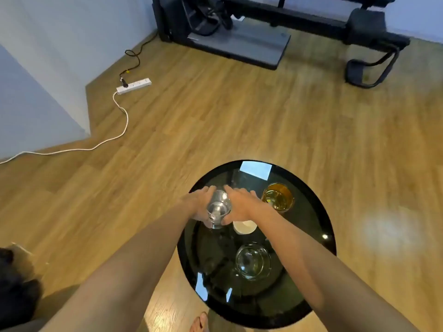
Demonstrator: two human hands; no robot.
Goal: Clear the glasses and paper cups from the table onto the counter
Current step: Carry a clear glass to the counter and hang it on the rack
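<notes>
Head view, clear glass [217, 209] gripped between left hand [200, 202] and right hand [239, 204], above round black table [318, 212]

Glossy black glass table [318, 212], wood-grain floor [215, 116]

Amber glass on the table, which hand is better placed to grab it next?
Right, probably. The amber glass stands just beside the right hand; the left hand lies beyond the clear glass that both hands hold.

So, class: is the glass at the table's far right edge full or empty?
Partly full: the glass holds amber liquid below its rim, standing upright on the black table.
</notes>
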